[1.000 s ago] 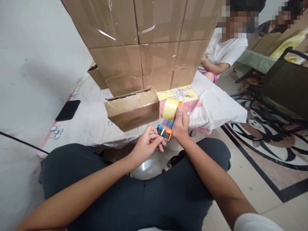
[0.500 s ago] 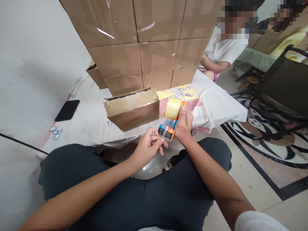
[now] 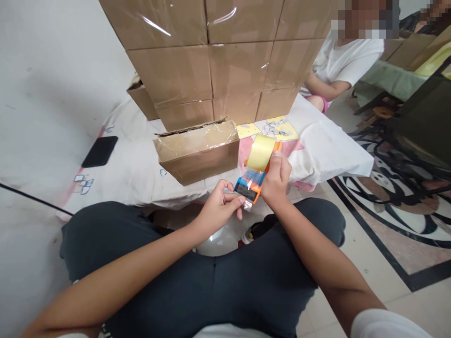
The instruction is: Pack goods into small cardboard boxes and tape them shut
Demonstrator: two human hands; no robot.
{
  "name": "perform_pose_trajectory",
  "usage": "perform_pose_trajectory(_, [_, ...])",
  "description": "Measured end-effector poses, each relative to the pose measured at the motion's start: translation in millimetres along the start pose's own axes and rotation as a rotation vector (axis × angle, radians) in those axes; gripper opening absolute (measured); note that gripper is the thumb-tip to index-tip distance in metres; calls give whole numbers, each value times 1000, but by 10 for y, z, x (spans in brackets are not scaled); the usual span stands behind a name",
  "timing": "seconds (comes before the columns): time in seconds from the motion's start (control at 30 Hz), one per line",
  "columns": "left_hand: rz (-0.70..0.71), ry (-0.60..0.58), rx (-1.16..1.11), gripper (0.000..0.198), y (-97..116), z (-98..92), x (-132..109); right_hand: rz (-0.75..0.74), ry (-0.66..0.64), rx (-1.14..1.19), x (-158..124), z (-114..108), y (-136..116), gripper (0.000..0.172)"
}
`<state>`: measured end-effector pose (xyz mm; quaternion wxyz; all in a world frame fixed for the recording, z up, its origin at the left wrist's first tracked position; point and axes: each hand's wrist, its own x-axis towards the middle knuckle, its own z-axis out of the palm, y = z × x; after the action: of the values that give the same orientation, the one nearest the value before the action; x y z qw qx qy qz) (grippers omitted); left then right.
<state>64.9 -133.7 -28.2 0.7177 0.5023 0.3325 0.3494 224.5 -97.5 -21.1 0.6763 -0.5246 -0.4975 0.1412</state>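
A tape dispenser [image 3: 249,188], orange and blue with a wide yellowish tape roll [image 3: 261,152], is held up by my right hand [image 3: 277,179], fingers wrapped round its orange side. At the dispenser's lower end, my left hand [image 3: 222,204] pinches the loose clear tape end [image 3: 248,204] between thumb and finger. Just beyond my hands, a single cardboard box [image 3: 200,157] with clear tape over its top stands on the cloth-covered table [image 3: 137,173].
Stacked, taped cardboard boxes [image 3: 186,72] rise at the back of the table. A small open box [image 3: 143,100] stands behind left. A black phone-like object [image 3: 100,151] lies left. A person in a white shirt [image 3: 355,63] sits back right, near a dark chair [image 3: 426,122].
The view has shifted, so the table and boxes appear slightly higher and the person farther right. My left thumb and fingers have closed in on the tape end.
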Motion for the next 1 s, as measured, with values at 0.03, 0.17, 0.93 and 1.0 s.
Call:
perform_pose_trajectory(0.03, [-11, 2, -1, 46, 16, -6, -3, -1, -3, 0, -2, 4, 3, 51])
perform_pose_trajectory(0.17, [-13, -7, 14, 42, 49, -35, -10, -25, -13, 0, 5, 6, 6, 51])
perform_pose_trajectory(0.93, [2, -39, 4, 42, -62, -27, -17, -48, 82, -28, 38, -47, -31, 49])
perform_pose_trajectory(1.0, [4, -46, -8, 43, -89, -28, -17, -56, 70, -31, 25, -54, -43, 49])
